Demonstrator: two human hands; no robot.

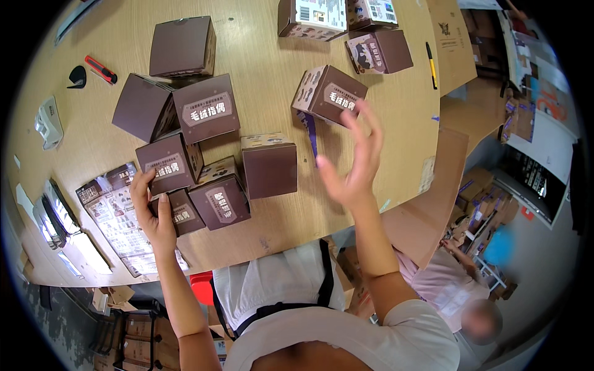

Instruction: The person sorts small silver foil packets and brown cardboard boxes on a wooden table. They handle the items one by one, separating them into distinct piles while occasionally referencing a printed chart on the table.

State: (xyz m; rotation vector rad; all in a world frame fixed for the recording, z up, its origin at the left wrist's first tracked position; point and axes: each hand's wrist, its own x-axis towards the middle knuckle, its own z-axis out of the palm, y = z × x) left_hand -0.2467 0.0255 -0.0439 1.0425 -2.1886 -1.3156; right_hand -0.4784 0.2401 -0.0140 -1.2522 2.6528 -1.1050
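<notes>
Seven grouped boxes (pixel 206 110) appear placed; four outlying boxes (pixel 328 93) apparently remain. Grip: indeterminable in your left hand (pixel 158 222), apart in your right hand (pixel 359 176).

Place: a packing workshop with a storeroom look.
Surface (pixel 402 145): wood-toned, carrying many matching brown boxes (pixel 269 170).
Tools: a red cutter (pixel 101 70) at upper left and a slim yellow-and-black tool (pixel 431 65) at upper right.
Cartons (pixel 430 198): open cardboard against the surface's right edge.
Co-worker (pixel 436 281): a person in a pale pink top, near heaped parcels (pixel 479 188).
Far right: more packages (pixel 510 117), perhaps, small and bent by the lens.
</notes>
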